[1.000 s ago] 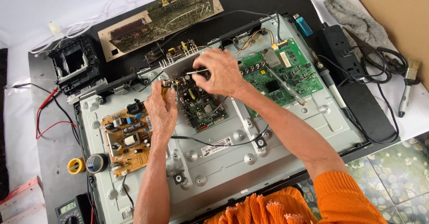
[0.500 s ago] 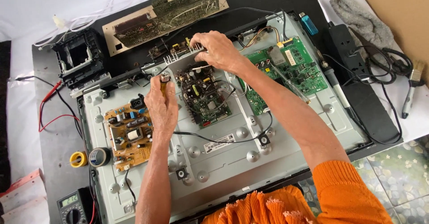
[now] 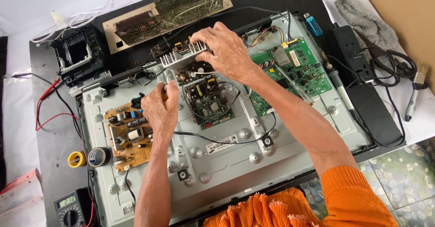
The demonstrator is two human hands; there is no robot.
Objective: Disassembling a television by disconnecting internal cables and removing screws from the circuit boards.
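Hands meet over the middle of an opened television back panel (image 3: 290,163) that lies flat on a black table (image 3: 54,136). The right hand (image 3: 226,50) is closed over a finned metal heat sink (image 3: 181,57) at the top edge of a small dark circuit board (image 3: 208,102), gripping it from above; the left hand (image 3: 159,109) is curled at the board's left edge, but whether its fingers pinch anything I cannot tell. The board sits near the panel's centre, between a tan power board (image 3: 127,136) and a green board (image 3: 294,70), with thin wires (image 3: 226,89) trailing from it. Those wires look like the weak spot: a pull on the heat sink could strain or tear them. A tilted board might also short against the bare metal panel, and a slip of either hand could bend the small parts beside it.
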